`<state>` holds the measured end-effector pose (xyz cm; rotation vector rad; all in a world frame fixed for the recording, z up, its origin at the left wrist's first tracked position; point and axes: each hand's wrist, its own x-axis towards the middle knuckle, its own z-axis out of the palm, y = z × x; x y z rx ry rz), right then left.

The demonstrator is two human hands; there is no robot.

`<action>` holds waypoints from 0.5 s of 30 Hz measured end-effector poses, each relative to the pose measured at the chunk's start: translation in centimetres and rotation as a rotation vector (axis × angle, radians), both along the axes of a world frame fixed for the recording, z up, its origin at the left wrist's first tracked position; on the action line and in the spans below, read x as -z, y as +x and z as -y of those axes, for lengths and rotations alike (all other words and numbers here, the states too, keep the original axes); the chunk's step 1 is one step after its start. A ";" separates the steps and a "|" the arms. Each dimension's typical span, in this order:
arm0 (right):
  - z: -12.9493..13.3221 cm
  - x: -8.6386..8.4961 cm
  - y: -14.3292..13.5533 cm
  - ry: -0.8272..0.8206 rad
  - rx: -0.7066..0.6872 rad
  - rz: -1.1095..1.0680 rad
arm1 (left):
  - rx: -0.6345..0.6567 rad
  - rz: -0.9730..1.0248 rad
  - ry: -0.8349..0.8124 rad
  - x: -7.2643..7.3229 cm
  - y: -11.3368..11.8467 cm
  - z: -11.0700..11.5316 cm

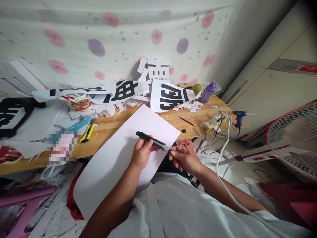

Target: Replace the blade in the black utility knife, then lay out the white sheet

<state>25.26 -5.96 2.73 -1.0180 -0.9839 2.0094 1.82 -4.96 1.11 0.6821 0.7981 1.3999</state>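
Note:
A black utility knife point(151, 139) with its metal blade out is held above a large white sheet point(123, 145). My left hand point(143, 152) is closed round the knife's handle, thumb on top. At the blade end, my right hand point(182, 158) pinches near the tip; whether it grips the blade itself or a small part there is too small to tell. The white sheet lies across the front of the wooden table point(106, 132) and hangs over its edge towards my lap.
Printed sheets point(170, 96) and paper scraps cover the table's back. A yellow cutter point(88, 131) and a paper bowl point(78, 102) stand left. On the right are a pencil point(187, 121), a purple bottle point(208, 92), a blue glue gun point(239, 117), a white cable point(224, 145) and a fan point(294, 138).

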 end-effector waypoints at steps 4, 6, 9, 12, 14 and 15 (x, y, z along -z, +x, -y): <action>-0.2 0.3 0.3 0.016 -0.033 0.023 | 0.008 -0.006 0.001 -0.1 0.0 0.0; -0.3 0.6 0.4 0.037 -0.049 0.032 | 0.003 -0.006 0.001 -0.1 0.0 0.0; -0.5 0.8 0.4 0.051 -0.060 0.031 | 0.003 -0.010 -0.004 -0.1 0.1 0.1; -0.5 0.9 0.4 0.035 -0.062 0.022 | 0.012 -0.014 -0.005 -0.2 0.1 0.1; -0.5 0.9 0.3 0.030 -0.067 0.019 | 0.021 -0.018 -0.002 -0.1 0.1 0.1; -0.5 0.9 0.3 0.032 -0.070 0.019 | 0.024 -0.020 -0.002 -0.1 0.1 0.1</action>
